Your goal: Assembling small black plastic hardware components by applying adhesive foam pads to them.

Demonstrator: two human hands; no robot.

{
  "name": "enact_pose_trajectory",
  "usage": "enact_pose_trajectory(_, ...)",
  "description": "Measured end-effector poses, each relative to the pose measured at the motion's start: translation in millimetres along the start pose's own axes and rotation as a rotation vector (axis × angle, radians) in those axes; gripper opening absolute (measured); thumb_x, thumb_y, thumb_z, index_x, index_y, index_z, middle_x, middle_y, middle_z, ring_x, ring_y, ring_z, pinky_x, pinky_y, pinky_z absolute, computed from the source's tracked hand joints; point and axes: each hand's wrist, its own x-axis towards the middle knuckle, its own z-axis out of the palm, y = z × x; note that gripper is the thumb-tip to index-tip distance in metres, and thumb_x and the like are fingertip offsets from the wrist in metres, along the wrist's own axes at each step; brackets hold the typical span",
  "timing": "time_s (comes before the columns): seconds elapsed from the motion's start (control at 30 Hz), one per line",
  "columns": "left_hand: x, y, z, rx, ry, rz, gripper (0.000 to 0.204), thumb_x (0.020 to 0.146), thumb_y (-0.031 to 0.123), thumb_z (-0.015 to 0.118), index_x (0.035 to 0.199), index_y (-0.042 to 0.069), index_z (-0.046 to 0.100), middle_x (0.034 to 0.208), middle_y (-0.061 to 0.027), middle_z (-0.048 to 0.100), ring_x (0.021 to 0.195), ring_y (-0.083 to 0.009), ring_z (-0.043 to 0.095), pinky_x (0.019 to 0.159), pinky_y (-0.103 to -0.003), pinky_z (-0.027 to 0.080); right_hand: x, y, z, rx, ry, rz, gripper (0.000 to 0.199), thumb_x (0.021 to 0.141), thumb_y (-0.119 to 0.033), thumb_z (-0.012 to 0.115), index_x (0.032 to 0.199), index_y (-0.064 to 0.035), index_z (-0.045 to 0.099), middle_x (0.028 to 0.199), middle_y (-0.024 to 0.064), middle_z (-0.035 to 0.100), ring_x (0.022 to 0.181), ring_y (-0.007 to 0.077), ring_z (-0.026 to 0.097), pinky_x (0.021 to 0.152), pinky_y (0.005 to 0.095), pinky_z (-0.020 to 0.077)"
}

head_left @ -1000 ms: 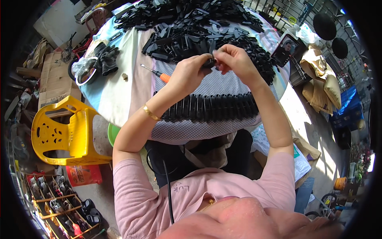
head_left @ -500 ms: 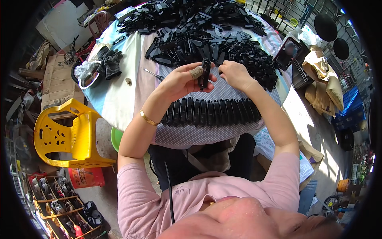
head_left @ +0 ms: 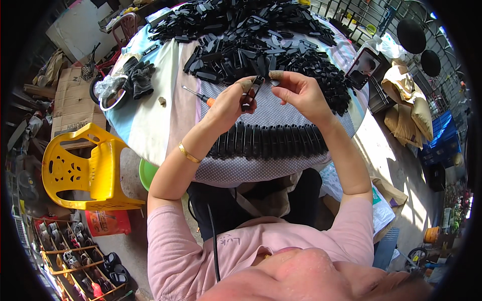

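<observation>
My left hand [head_left: 229, 107] is closed around a narrow black plastic piece [head_left: 259, 82], held tilted above the table's middle. Tape wraps its thumb. Just right of that piece is my right hand [head_left: 304, 95], its taped index finger and thumb apart, with nothing visible between them. Below both hands, a curved row of upright black plastic pieces [head_left: 266, 141] lines the near side of the dotted cloth [head_left: 236, 170]. Beyond them spreads a large heap of loose black pieces [head_left: 226, 57]. A screwdriver [head_left: 210, 101] with an orange handle lies beside my left hand, partly covered by it.
Dark gloves [head_left: 139, 79] and a white-rimmed container [head_left: 111, 96] with clear plastic sit on the table's left. A phone-like screen [head_left: 363, 68] stands at the right edge. On the floor to the left are a yellow plastic chair [head_left: 100, 170] and a red bucket [head_left: 108, 222].
My right hand has turned and opened its index finger and thumb. My left hand has shifted slightly left and down, tilting the black piece and uncovering the screwdriver's orange handle.
</observation>
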Motion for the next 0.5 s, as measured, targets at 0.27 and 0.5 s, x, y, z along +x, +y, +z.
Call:
enact_pose_trajectory(0.27,-3.2,-5.2,7.8,-0.081,-0.096,-0.004,0.032,0.094,0.018,0.045,0.122,0.002,0.044,0.094,-0.0066,0.057,0.081,-0.0192,0.059,0.081,-0.039,0.051,-1.9,1.4,17.5,-0.259,0.24,-0.395,0.013,0.082,-0.005,0.064,0.092,0.0032,0.065,0.073,0.0062,0.062,0.064,0.0091,0.056,0.056,0.0214,0.0457)
enact_pose_trajectory(0.5,-3.0,-7.5,7.0,-0.028,-0.152,0.084,0.035,0.094,0.015,0.047,0.125,0.0,0.043,0.102,-0.0109,0.059,0.088,-0.0227,0.063,0.079,-0.038,0.054,-2.6,3.9,22.4,-0.745,0.315,-0.721,0.01,0.076,-0.005,0.065,0.081,0.0029,0.061,0.078,0.0125,0.061,0.067,0.0261,0.061,0.058,0.0321,0.0494)
